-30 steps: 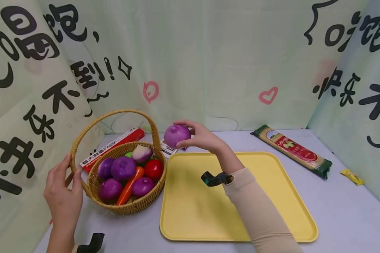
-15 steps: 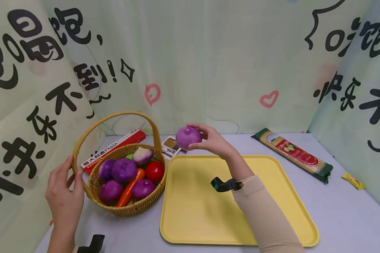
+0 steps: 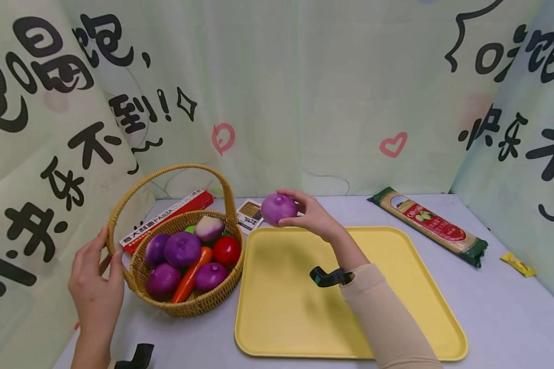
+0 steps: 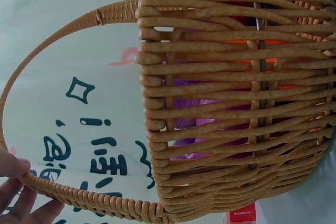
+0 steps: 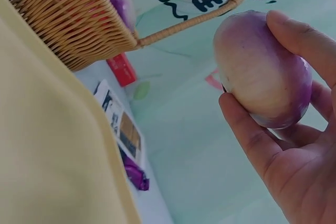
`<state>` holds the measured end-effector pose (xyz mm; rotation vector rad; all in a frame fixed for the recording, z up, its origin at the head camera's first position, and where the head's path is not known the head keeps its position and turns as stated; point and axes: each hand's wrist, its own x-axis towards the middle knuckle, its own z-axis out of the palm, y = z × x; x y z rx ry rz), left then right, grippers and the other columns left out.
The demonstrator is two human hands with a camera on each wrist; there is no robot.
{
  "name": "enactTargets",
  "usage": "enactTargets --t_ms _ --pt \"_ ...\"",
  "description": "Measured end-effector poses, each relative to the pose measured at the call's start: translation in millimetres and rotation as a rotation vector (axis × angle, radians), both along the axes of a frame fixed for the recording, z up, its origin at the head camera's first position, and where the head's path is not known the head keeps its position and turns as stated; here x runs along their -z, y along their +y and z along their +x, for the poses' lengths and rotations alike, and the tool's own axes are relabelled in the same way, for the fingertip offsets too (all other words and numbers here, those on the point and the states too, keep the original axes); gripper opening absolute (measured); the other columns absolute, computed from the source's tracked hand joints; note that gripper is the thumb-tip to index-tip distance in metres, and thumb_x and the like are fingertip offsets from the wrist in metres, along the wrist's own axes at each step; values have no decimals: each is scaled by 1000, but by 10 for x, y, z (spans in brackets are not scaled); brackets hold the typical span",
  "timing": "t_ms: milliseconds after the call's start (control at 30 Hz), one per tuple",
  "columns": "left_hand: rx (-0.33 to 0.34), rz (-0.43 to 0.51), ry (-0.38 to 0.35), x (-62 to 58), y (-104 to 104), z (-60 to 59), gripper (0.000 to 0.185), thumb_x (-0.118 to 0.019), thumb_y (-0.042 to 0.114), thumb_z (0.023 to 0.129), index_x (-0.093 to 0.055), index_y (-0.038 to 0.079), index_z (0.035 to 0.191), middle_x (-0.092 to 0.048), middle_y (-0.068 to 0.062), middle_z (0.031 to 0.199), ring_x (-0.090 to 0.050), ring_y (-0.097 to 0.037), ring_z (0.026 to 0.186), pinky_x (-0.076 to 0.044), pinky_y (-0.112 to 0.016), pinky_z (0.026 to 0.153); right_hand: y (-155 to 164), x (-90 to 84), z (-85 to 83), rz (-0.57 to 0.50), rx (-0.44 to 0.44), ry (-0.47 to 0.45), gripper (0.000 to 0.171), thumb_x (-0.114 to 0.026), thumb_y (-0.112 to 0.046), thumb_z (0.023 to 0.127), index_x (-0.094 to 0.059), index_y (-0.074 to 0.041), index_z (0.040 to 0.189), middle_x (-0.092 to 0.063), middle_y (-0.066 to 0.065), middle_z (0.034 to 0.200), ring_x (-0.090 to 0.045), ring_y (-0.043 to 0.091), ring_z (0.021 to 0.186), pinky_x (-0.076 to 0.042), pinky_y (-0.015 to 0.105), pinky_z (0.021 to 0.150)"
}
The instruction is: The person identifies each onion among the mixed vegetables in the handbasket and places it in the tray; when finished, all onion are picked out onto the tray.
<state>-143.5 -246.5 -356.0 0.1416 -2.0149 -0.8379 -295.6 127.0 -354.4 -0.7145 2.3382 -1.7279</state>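
Note:
My right hand (image 3: pixel 311 215) holds a purple onion (image 3: pixel 278 209) in the air, above the back left edge of the yellow tray (image 3: pixel 304 307). In the right wrist view, thumb and fingers grip the onion (image 5: pixel 262 72), whose underside is pale. At the left, my left hand (image 3: pixel 96 282) pinches the handle (image 3: pixel 112 225) of a wicker basket (image 3: pixel 191 307). Inside the basket lie several purple onions (image 3: pixel 182 249), one of them half white, with a carrot (image 3: pixel 191 277) and a red tomato (image 3: pixel 226 251). Something green is mostly hidden at the back.
Behind the basket lies a red pasta box (image 3: pixel 166 218). A small printed packet (image 3: pixel 249 214) sits by the tray's back left corner. To the right are a long noodle pack (image 3: pixel 429 223) and a little yellow sachet (image 3: pixel 518 265). Printed curtains (image 3: pixel 341 92) enclose the table.
My right hand has carried the onion rightward, away from the basket and over toward the tray, slowing in the last half second. The left hand keeps its hold on the basket handle.

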Motion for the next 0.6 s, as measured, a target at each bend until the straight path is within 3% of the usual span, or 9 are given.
enactTargets --t_ms 333,600 --pt "18 -8 14 1 -11 -4 59 -62 -7 84 -53 21 135 -56 -21 120 -36 21 107 -35 8 84 20 324 -25 4 15 -69 70 -76 -12 78 -44 -18 139 -41 11 144 -45 34 129 -49 46 101" --pt "37 -22 41 3 -38 -18 57 -62 -9 83 -53 15 134 -55 -23 119 -36 21 108 -36 7 84 12 534 -33 -4 14 -95 69 -77 -11 77 -44 -17 138 -42 12 142 -47 34 127 -51 43 100"
